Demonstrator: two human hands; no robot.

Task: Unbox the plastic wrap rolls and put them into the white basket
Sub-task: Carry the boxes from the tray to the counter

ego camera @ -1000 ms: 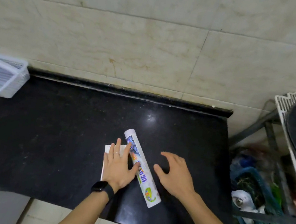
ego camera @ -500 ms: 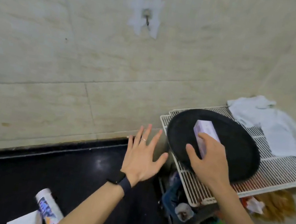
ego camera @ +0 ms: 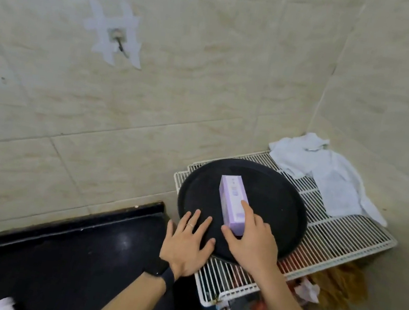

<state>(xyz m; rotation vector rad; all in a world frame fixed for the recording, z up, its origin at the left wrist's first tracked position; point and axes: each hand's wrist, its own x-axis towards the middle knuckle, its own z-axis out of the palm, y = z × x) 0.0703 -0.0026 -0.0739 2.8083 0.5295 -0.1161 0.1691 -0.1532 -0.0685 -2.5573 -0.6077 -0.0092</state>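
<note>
Since half a second ago, both hands have dropped lower onto the black round tray [ego camera: 279, 200], which sits on the white wire rack [ego camera: 344, 242]. I read the left hand [ego camera: 186, 245], spread flat on the tray's near rim, as steadying it. My right hand [ego camera: 253, 244] now grasps the near end of the purple box [ego camera: 232, 199], thumb under, forefinger along its top, ready to lift it. No basket shows.
</note>
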